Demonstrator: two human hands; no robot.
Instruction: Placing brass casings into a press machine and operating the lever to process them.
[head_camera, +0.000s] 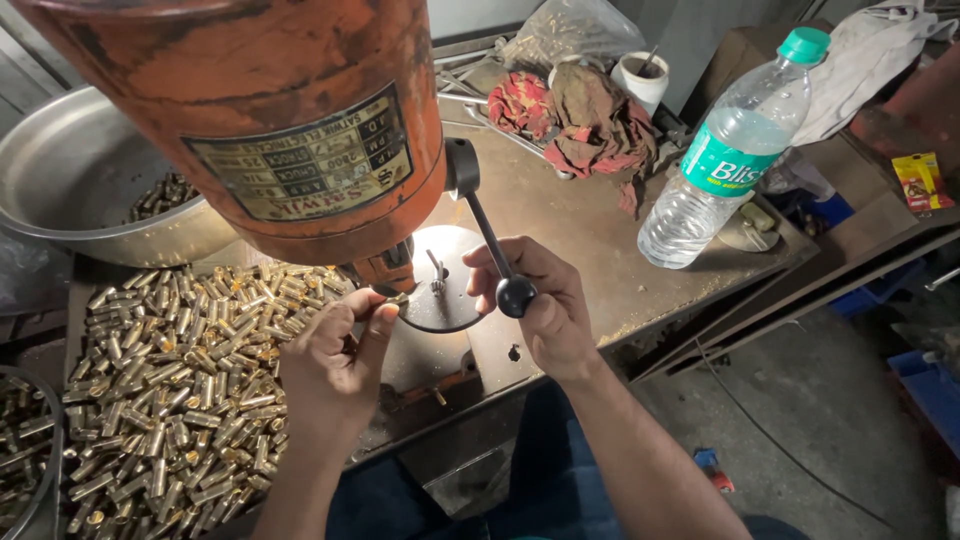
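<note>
An orange press machine (270, 120) fills the upper left. My right hand (545, 310) grips its black lever handle (514, 292), which ends in a round knob. My left hand (335, 355) pinches a small brass piece (399, 298) at the edge of the round metal plate (445, 295) under the press head. A short pin (437, 275) stands on that plate. A big heap of brass cylinders (170, 390) lies just left of my left hand.
A steel basin (70, 190) with several brass pieces sits at the back left. A plastic water bottle (725, 160) lies on the bench at right. Red rags (585, 125), a white cup (642, 78) and a plastic bag (570, 30) are behind.
</note>
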